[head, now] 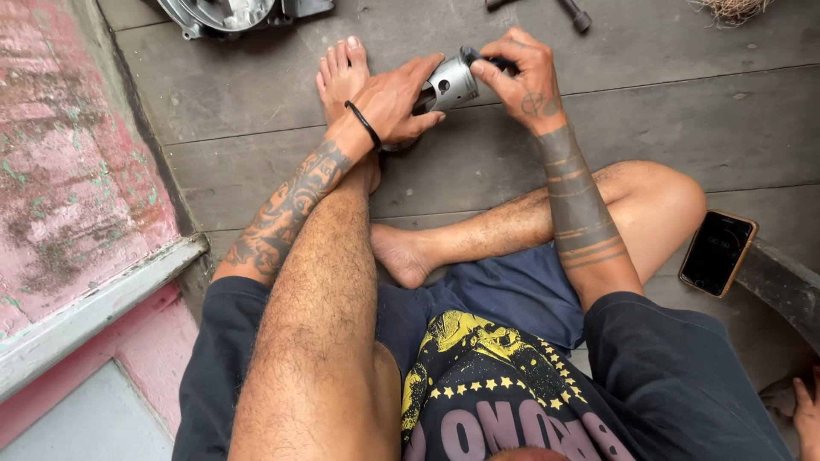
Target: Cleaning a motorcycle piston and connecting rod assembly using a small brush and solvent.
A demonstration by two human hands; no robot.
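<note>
Item: metal piston [450, 83], silver, cylindrical, with a side hole in its skirt. Location: held above the grey plank floor [256, 94], at about 12 o'clock from the seated person, just beyond the outstretched foot [342, 72].

Left hand [395, 102]: cupped round the piston's lower end, fingers closed on it.

Right hand [517, 72]: thumb and fingertips pinched together on a small dark part at the piston's crown end; what that part is cannot be told.

Step in hand, as judged: fitting or working a small piece at the piston's top. A steady left-hand hold and fine fingertip control on the right seem called for.

Nearby: engine cover [224, 14] at 11 o'clock; dark tool handle [574, 13] at 1 o'clock; phone [717, 252] at 3 o'clock; pink wall [51, 162] at 9 o'clock.
</note>
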